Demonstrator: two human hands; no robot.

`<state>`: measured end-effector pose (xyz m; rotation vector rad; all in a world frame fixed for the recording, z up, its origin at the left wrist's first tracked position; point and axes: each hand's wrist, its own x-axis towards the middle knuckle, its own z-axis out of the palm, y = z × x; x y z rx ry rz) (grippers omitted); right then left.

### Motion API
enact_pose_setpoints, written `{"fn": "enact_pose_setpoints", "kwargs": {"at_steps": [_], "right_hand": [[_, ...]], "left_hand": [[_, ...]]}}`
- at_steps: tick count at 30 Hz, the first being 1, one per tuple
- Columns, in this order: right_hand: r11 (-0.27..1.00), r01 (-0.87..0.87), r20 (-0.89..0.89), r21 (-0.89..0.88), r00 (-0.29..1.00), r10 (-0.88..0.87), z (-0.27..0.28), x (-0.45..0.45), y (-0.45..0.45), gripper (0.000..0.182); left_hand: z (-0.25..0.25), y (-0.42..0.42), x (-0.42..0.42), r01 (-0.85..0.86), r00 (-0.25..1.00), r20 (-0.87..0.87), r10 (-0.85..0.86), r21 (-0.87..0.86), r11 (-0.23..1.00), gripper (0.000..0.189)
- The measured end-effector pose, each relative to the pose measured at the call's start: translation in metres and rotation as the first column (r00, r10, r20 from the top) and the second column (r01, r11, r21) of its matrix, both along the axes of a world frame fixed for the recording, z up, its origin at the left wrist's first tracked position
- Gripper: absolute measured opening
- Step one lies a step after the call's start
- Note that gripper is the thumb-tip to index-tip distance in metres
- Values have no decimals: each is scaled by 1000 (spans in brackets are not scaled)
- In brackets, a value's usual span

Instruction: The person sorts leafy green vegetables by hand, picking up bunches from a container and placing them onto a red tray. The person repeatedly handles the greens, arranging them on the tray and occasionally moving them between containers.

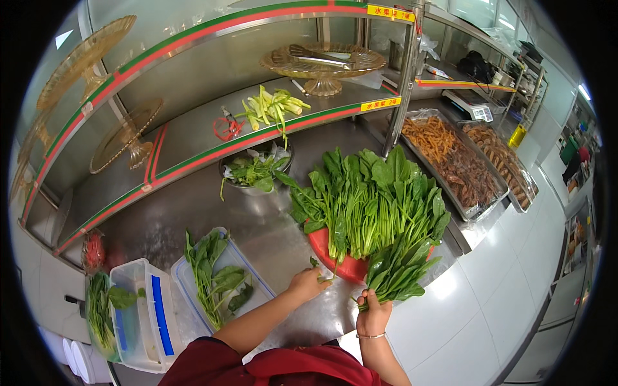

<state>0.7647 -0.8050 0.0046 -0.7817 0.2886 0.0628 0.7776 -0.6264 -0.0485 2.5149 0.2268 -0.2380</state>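
My right hand grips a bunch of leafy greens, likely spinach, by the stems, with the leaves pointing up and away. My left hand pinches a small green sprig to the left of that bunch. Beyond both hands, a big pile of the same greens lies on a red plastic tray or basin, mostly covered by the leaves. More loose greens rest on a clear plastic lid left of my left forearm.
A clear plastic container stands at the left. Behind, a metal bowl holds leafy scraps. A shelf carries cut stalks and a glass stand with tongs. Film-covered trays of food are at the right.
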Motion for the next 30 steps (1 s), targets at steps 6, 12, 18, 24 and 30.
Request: {"fn": "enact_pose_setpoints", "kwargs": {"at_steps": [6,12,18,24,30], "right_hand": [[997,-56,-61,-54,997,53,-15,-6,-1,23],[981,-183,-17,71,983,185,-22,-9,9,26],[969,-219,30,115,976,217,-4,-8,5,22],[969,-236,57,77,971,232,15,-9,-12,20],[993,-102,132,-55,985,108,26,-17,-43,16]], "left_hand": [[54,-38,-21,221,965,165,-205,-90,971,23],[78,-47,-44,353,905,240,-351,36,935,17],[63,-38,-45,237,970,72,-233,-63,969,20],[61,15,-16,39,962,274,8,-166,985,18],[143,137,85,-247,763,645,47,224,943,42]]}}
